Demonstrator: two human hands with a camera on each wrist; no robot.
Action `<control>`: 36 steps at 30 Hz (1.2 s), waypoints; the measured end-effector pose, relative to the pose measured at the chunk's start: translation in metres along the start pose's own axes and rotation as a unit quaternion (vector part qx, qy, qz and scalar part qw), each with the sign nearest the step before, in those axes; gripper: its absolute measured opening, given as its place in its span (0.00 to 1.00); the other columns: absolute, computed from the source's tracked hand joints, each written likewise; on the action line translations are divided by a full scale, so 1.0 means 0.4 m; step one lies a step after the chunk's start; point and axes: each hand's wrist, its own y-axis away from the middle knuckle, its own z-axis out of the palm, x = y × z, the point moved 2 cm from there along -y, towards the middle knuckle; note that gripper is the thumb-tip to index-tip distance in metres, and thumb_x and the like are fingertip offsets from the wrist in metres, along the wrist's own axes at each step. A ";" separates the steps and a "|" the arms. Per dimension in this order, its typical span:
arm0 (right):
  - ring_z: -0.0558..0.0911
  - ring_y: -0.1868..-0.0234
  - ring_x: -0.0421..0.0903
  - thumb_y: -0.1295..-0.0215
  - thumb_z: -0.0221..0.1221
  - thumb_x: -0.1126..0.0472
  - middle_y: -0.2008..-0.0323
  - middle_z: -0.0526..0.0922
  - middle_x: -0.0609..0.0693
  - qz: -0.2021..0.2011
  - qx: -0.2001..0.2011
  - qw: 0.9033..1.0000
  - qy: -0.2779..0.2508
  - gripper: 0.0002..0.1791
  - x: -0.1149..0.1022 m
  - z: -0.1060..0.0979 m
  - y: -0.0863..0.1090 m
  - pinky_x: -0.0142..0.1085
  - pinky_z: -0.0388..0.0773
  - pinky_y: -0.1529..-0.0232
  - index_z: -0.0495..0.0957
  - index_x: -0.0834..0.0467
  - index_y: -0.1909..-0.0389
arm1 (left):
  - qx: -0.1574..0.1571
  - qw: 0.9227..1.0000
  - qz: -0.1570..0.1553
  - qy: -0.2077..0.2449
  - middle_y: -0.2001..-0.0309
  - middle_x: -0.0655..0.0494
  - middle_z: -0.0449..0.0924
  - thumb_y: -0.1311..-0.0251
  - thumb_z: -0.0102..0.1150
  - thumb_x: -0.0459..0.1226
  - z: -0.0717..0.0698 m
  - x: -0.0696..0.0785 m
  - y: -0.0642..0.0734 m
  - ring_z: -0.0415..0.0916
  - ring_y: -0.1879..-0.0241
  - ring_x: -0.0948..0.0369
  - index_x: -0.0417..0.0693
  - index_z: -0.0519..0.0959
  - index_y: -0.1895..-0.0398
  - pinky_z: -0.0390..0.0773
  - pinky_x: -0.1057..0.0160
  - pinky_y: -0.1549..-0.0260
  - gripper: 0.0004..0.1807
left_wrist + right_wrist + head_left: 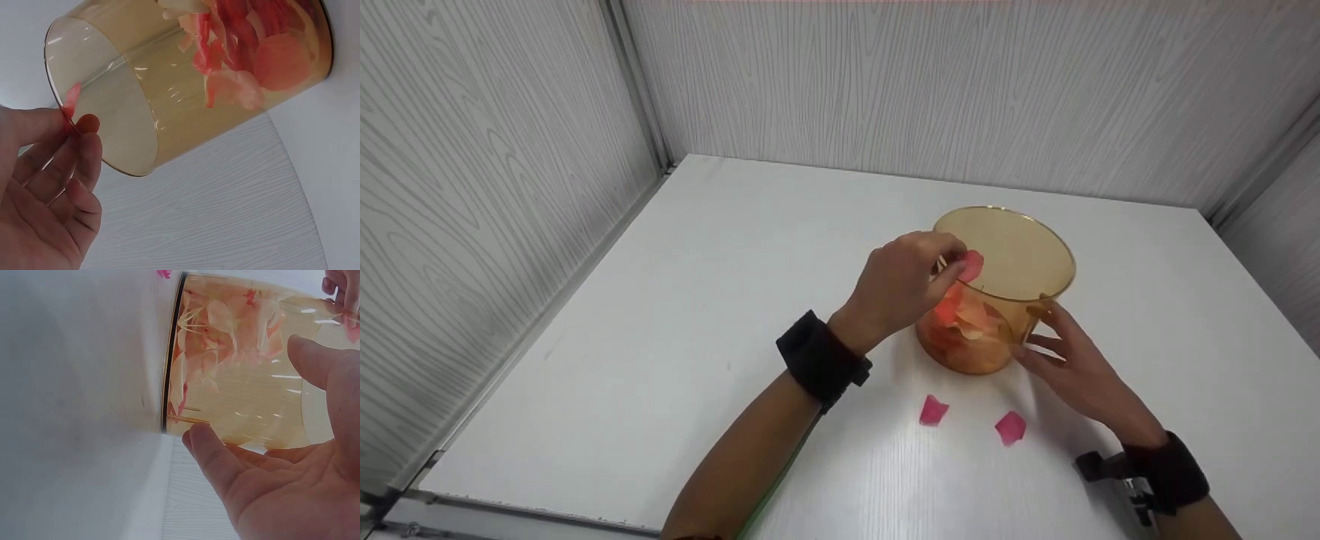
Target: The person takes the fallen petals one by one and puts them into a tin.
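Observation:
My left hand [904, 277] pinches a pink petal [972, 265] between thumb and fingers at the near left rim of a see-through amber container [1020, 300]. The left wrist view shows that petal [72, 100] just at the rim. My right hand [1080, 367] holds the container's right side, thumb and fingers spread on its curved wall. Red, peach and cream petals [233, 50] lie in the bottom of the container, seen through its wall. Upright on the table, the container has its round mouth facing up.
Two pink petals, a left one [934, 410] and a right one [1011, 428], lie on the white table [660, 315] in front of the container. Wood-grained panels [885, 90] enclose the table at the back and sides.

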 end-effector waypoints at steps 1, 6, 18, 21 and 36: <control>0.72 0.27 0.65 0.27 0.62 0.47 0.18 0.51 0.59 -0.001 0.001 1.000 0.001 0.52 0.000 0.000 -0.001 0.58 0.72 0.32 0.37 0.45 0.16 | -0.003 1.000 -0.002 0.002 0.56 0.52 0.90 0.30 0.63 0.39 0.000 0.000 0.000 0.84 0.60 0.60 0.43 0.86 0.50 0.84 0.69 0.59 0.11; 0.73 0.28 0.67 0.27 0.62 0.47 0.18 0.52 0.60 -0.006 0.004 1.000 0.008 0.52 0.000 0.003 -0.002 0.58 0.73 0.33 0.37 0.47 0.16 | -0.009 1.000 -0.010 0.003 0.54 0.51 0.89 0.29 0.63 0.40 -0.001 0.002 0.003 0.85 0.59 0.60 0.43 0.86 0.47 0.84 0.72 0.58 0.14; 0.75 0.30 0.67 0.27 0.63 0.51 0.19 0.54 0.61 -0.020 0.012 1.000 0.013 0.51 -0.001 0.009 -0.005 0.58 0.73 0.34 0.39 0.48 0.16 | 0.003 1.000 -0.024 0.005 0.53 0.52 0.89 0.27 0.60 0.42 -0.002 -0.005 0.003 0.85 0.58 0.60 0.43 0.85 0.45 0.85 0.69 0.60 0.15; 0.74 0.29 0.67 0.27 0.62 0.49 0.19 0.53 0.61 -0.017 0.008 1.000 0.012 0.50 -0.003 0.012 -0.008 0.59 0.73 0.33 0.39 0.47 0.16 | 0.009 1.000 -0.017 0.009 0.55 0.51 0.88 0.27 0.60 0.41 -0.021 0.006 0.008 0.84 0.59 0.59 0.43 0.86 0.48 0.84 0.68 0.61 0.13; 0.74 0.29 0.66 0.27 0.62 0.48 0.19 0.54 0.60 -0.017 0.008 1.000 0.008 0.51 -0.009 0.012 -0.005 0.57 0.73 0.33 0.39 0.45 0.16 | -0.365 0.927 0.040 -0.070 0.75 0.58 0.75 0.34 0.67 0.38 0.101 0.059 0.079 0.73 0.71 0.62 0.46 0.85 0.65 0.68 0.71 0.74 0.05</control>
